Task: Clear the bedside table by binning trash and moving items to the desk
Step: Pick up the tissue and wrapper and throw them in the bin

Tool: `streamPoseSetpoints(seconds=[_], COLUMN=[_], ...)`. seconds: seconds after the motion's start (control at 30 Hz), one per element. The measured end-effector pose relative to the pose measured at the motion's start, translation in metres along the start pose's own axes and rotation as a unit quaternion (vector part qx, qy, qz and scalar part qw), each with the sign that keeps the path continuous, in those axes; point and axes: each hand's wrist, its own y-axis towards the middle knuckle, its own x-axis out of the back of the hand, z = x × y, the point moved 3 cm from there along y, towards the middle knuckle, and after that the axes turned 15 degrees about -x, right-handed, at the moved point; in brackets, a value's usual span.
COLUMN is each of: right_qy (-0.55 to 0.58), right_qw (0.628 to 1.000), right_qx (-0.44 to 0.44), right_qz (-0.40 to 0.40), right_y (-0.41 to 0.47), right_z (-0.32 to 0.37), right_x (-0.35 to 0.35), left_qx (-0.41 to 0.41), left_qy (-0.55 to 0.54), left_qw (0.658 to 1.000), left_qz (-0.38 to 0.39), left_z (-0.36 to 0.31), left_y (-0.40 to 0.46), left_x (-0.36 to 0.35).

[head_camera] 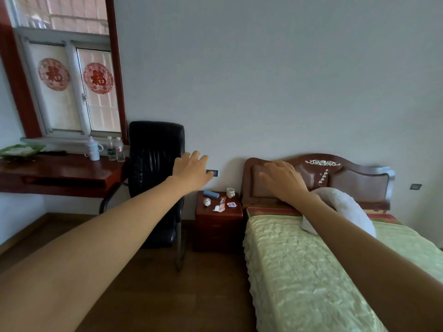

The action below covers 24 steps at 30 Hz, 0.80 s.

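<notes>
Both bare arms reached forward, the left hand [193,170] and right hand [284,180] empty, palms down, fingers loosely spread. Below and between them stood the nightstand [218,220], wedged between chair [155,178] and bed [311,271], carrying a mug [230,192], blue case [211,194], crumpled paper [217,208] and small packets. Farther left, the desk [60,173] held bottles [115,149].

Home bedroom, probably: bed [311,271], bedside table [218,226], desk [60,173], paper-cut window [72,87].
</notes>
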Motion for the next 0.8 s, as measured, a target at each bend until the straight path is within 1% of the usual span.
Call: streamPoseSetpoints(seconds=[0.1,0.27,0.43,0.53,0.63,0.8], right_qy=[-0.003,-0.006,0.004,0.004,0.001,0.004], right_qw=[1.0,1.0,1.0,1.0,0.999,0.999], right_qx=[0.006,0.006,-0.007,-0.016,-0.026,-0.033], right_qz=[0.006,0.004,0.011,0.014,0.027,0.035], right_y=[0.032,0.095,0.164,0.2,0.228,0.281], right_z=[0.001,0.015,0.035,0.04,0.041,0.032], right_x=[-0.028,-0.074,-0.118,-0.147,-0.172,-0.213], left_qx=[0.001,0.002,-0.02,-0.019,-0.015,-0.021], left_qy=[-0.008,-0.012,-0.004,-0.008,-0.019,-0.025], left_qw=[1.0,1.0,1.0,1.0,0.999,0.998], left_qz=[0.01,0.007,0.009,0.015,0.036,0.049], left_z=[0.017,0.06,0.104,0.128,0.144,0.161], left_y=[0.026,0.079,0.137,0.167,0.193,0.241], left_x=[-0.028,-0.073,-0.115,-0.144,-0.174,-0.219])
